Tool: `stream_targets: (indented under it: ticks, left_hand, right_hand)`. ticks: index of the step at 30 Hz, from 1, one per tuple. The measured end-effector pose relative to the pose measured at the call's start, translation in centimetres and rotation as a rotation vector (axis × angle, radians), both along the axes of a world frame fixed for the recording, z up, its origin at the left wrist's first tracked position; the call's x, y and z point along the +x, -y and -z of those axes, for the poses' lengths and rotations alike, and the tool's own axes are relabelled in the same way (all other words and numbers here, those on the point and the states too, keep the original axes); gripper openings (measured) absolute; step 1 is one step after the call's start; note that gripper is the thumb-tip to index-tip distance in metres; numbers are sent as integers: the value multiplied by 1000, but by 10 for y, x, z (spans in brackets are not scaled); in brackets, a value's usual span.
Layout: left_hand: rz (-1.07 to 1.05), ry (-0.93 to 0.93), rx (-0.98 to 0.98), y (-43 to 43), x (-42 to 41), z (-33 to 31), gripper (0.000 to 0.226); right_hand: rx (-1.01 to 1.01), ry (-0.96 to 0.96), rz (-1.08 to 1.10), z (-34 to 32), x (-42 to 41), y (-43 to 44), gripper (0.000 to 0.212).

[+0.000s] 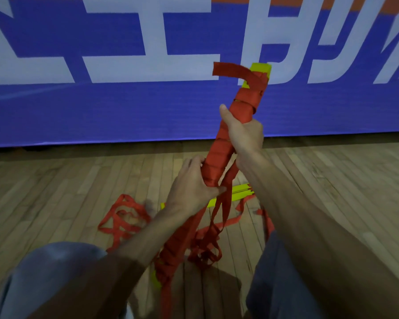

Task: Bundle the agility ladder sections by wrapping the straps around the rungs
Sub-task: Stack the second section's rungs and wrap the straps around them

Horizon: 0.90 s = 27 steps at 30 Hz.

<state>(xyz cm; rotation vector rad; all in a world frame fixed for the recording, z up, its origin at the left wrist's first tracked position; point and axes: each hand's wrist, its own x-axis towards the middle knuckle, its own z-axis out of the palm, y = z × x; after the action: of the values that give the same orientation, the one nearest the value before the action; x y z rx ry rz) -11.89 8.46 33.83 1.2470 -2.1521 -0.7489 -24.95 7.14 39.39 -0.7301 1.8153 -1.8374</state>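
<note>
On the left of the wooden floor (55,192) lies a loose tangle of red strap (122,219), not yet wound in. Our left hand (189,187) grips the bundle (219,153) at its lower middle, fingers (195,161) curled round the wrapped rungs. The bundle is held in the air, tilted, its top leaning right. It is bound in red nearly end to end, with yellow showing only at the tips. Our right hand (244,134) holds it higher up, closed round the wrap, thumb lying along it. A free strap end (228,71) sticks out near the top. Below the right hand several straps hang down to the floor, where more yellow rungs (242,192) lie unbundled. We judge this section nearly bound. The hanging straps need winding and securing, and the rungs on the floor remain to be bundled.
</note>
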Motion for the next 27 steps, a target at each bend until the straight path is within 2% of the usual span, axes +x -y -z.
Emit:
stream_targets:
  ticks: [3,7,12,15,19,21,24,27]
  left_hand:
    - [-10,-81,-35,6,5,-3,65]
    - [-32,-279,168,13,14,-11,69]
    - [94,-547,400,18,25,-27,55]
    - [282,-647,548,21,35,-38,54]
    - [516,-734,764,16,35,-41,48]
    - [592,-733,857,15,35,-39,44]
    - [667,-695,931,14,33,-37,41]
    - [577,-604,896,9,26,-36,38]
  right_hand:
    - [30,-143,-11,-4,-1,-3,46]
    - [53,-538,-40,-10,-3,-6,50]
    - [-165,-681,-73,-9,-11,-11,52]
    - [-278,-601,-180,-15,-15,-15,45]
    - [-327,-277,-356,-19,-9,-18,17]
    - [-285,-152,-387,-19,-5,-19,20]
    - [-294,-64,-347,-18,-2,-17,24]
    - [-299,-71,-277,-16,0,-14,26]
